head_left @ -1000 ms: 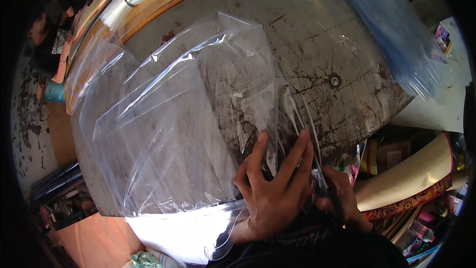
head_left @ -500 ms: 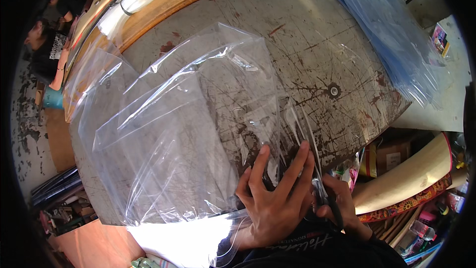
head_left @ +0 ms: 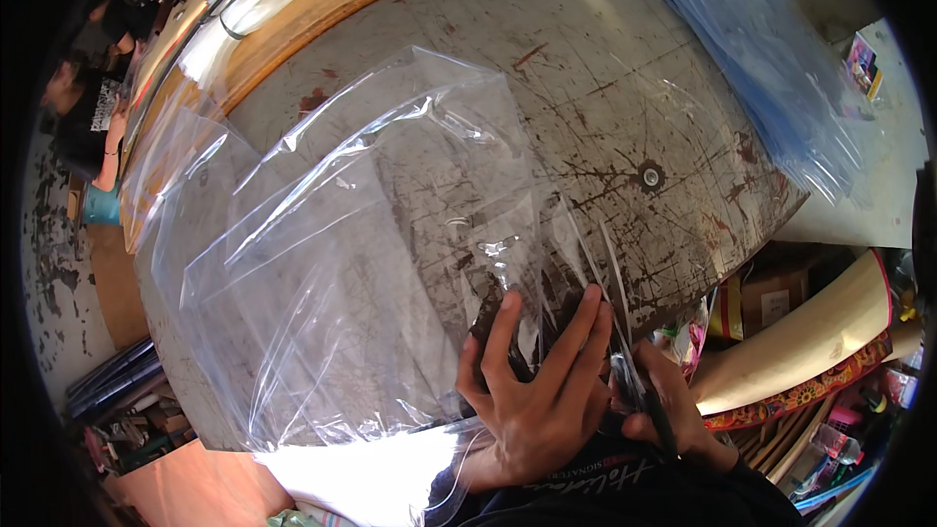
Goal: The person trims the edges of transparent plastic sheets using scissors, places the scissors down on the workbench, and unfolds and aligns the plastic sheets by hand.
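A large clear plastic sheet, creased and shiny, lies loosely folded over the worn grey tabletop. My left hand rests on the sheet's right part near the front edge, fingers spread and pressing down. Close beside it on the right, my right hand is closed around a slim dark tool, held at the sheet's right edge. Narrow folds or strips of plastic run up from between the hands. The tool's working end is hidden among plastic and fingers, so its kind cannot be told.
Bluish plastic sheets hang over the far right corner. A cream roll and a cardboard box lie right of the table. White bundled material sits on a wooden board at the far left. Two people are beyond it.
The whole view has shifted slightly. My left hand stays spread on the plastic, its fingertips slightly lower. My right hand keeps its hold on the dark tool, with little visible movement.
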Tool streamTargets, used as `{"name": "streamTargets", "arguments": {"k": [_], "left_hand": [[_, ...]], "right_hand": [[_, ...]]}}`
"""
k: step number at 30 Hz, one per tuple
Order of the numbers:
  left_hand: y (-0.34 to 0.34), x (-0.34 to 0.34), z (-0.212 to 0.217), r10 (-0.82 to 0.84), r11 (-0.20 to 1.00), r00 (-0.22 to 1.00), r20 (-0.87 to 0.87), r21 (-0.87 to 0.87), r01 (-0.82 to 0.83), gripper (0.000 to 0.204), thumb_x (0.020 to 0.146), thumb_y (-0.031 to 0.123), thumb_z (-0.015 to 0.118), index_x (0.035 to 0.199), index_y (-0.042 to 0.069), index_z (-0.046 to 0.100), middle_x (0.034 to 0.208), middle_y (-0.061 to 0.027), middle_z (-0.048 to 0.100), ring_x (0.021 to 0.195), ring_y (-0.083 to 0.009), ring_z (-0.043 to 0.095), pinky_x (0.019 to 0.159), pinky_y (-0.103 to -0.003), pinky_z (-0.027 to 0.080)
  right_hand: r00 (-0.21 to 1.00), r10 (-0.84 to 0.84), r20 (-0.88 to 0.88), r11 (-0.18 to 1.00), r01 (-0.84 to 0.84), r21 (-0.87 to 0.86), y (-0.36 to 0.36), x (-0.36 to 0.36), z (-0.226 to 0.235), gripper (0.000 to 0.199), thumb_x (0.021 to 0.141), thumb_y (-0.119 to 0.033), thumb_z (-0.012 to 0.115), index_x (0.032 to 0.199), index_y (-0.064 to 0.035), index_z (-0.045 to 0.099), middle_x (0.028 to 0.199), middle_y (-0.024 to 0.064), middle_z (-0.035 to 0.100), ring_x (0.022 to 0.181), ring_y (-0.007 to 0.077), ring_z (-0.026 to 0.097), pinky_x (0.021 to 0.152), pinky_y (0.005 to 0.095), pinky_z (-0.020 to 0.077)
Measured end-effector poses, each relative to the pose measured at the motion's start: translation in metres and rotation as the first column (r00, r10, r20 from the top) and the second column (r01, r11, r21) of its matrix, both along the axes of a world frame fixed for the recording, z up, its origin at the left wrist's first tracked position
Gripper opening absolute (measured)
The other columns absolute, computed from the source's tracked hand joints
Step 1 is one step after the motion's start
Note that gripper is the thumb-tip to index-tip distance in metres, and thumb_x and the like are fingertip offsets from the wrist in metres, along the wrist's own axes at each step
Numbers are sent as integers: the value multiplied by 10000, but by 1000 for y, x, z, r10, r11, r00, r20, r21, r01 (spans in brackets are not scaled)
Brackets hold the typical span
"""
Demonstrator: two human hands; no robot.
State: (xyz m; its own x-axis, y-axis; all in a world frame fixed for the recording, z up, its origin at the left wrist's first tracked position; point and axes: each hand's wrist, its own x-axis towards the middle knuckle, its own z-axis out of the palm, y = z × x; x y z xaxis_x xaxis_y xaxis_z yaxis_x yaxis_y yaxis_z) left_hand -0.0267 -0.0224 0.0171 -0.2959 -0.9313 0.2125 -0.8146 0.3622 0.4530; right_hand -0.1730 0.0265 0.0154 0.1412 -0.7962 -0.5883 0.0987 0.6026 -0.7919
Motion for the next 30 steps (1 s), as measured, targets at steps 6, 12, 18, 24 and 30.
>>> {"name": "streamTargets", "arguments": {"k": [6,12,18,24,30], "left_hand": [[-2,-3,1,12,1000,1000,-7,-10,-12,429,638,119,494,1024,130,680,1106,79,635,1205,-346,399,1032,-469,171],[-1,-2,-2,17,1000,1000,-10,-13,-17,411,638,123,482,995,137,684,1096,66,642,1215,-349,395,1037,-477,167],[1,0,0,-9,1000,999,38,4,9,373,715,198,441,997,149,681,1121,63,630,1234,-360,366,1036,-501,151],[1,2,0,-54,999,997,55,6,54,360,732,245,445,987,151,682,1125,61,627,1230,-380,359,1036,-509,144],[0,3,1,-55,999,997,46,3,55,347,707,239,476,967,150,689,1113,69,631,1226,-382,360,1037,-507,141]], "right_hand": [[1000,7,15,1000,-6,-8,2,-4,0,720,629,-409,801,1126,-13,462,978,61,513,860,144,485,772,301,430],[997,44,63,999,-43,-15,2,-8,-1,676,612,-360,811,1090,-14,480,962,61,510,842,142,487,765,301,429],[998,57,32,997,-55,-52,2,-7,-4,667,596,-348,828,1062,-6,496,954,67,510,822,144,492,728,292,441],[999,33,-20,998,-34,-57,2,-5,-6,685,596,-336,833,1090,14,512,946,81,524,786,145,502,663,279,454],[996,28,-88,997,-34,-68,-1,-2,-4,800,543,-420,854,1119,27,524,890,83,536,748,138,521,622,269,459]]}}
